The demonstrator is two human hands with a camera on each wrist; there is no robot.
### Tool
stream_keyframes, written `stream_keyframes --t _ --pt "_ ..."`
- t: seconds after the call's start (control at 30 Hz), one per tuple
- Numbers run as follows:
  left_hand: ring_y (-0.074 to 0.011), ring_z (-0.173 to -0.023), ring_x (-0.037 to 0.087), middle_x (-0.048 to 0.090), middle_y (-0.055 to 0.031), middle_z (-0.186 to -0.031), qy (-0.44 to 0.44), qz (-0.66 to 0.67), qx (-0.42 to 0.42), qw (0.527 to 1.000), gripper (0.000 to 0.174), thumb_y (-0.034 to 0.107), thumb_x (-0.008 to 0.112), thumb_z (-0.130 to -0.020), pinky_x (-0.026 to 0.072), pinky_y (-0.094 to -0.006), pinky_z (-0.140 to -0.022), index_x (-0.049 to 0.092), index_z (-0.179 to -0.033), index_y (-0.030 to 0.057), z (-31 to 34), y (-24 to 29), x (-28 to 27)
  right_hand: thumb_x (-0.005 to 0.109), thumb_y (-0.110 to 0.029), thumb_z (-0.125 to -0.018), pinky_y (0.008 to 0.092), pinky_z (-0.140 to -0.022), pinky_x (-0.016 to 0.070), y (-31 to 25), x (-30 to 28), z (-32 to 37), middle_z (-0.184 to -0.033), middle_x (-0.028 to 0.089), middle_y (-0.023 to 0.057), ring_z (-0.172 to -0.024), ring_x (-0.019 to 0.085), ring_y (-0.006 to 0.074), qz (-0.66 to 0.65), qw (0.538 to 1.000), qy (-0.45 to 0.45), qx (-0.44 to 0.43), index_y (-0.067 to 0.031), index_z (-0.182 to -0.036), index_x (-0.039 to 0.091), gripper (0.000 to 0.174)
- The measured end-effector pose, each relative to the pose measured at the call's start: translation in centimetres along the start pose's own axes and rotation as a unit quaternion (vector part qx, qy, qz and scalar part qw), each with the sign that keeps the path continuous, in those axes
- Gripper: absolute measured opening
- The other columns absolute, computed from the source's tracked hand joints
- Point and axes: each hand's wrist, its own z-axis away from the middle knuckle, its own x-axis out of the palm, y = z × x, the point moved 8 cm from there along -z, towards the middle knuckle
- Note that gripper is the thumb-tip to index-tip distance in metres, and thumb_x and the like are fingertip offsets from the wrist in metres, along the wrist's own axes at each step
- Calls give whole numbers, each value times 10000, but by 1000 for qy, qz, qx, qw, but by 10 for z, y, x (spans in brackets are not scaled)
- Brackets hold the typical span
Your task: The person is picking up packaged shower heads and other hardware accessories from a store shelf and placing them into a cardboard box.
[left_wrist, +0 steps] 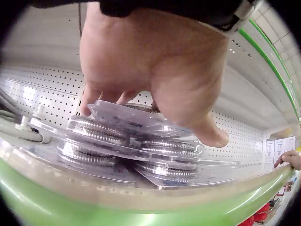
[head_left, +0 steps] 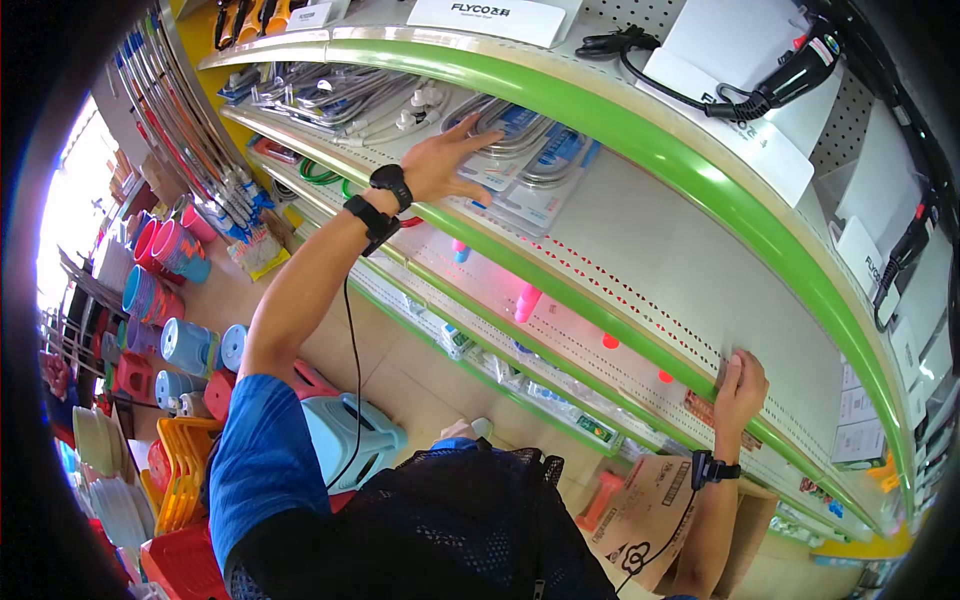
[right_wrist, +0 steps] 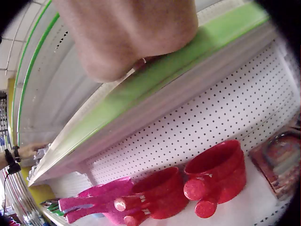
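My left hand (head_left: 445,168) lies with spread fingers on clear blister packs of coiled metal hose (head_left: 540,165) on the shelf. In the left wrist view, the left hand (left_wrist: 155,66) is palm down over stacked packs (left_wrist: 136,141), its thumb extended past their side. Far to the right, my right hand (head_left: 740,390) grips the green front edge of the same shelf (head_left: 640,350). The right wrist view has the right hand (right_wrist: 131,37) over that green edge (right_wrist: 155,75), its fingertips hidden behind the edge.
More hose packs (head_left: 330,95) lie at the shelf's left end. Hair dryers (head_left: 800,75) stand on the shelf above. Red dippers (right_wrist: 218,174) sit on the level below. A cardboard box (head_left: 640,515) and a light blue stool (head_left: 350,435) are on the floor.
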Motion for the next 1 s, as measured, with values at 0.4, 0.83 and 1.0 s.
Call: stream_keyframes --t 0.4,0.83,1.0 --pt "-407 -1407 324 177 -196 -1596 13 -11 21 1000 1088 495 864 -577 397 -484 -1100 330 -1503 293 1 1 7 565 -195 -956 399 -924 432 -3 -2 1 -1083 687 142 -1027 628 311 2 1000 6 -4 -3 -1040 677 238" --pt "-405 -1406 329 193 -193 -1593 82 -76 23 993 1048 455 850 -629 353 -486 -1119 329 -1505 211 25 13 -4 523 -158 -982 429 -965 408 -34 -20 19 -1171 627 203 -1075 588 343 62 995 73 -15 32 -1122 626 257" --pt "-323 -928 657 679 -135 -1126 240 78 109 961 527 281 854 -689 529 -412 -779 660 -1114 38 99 75 -16 537 -107 -980 388 -807 459 -79 -35 84 -976 630 193 -863 579 308 -54 997 19 44 33 -1082 650 207"
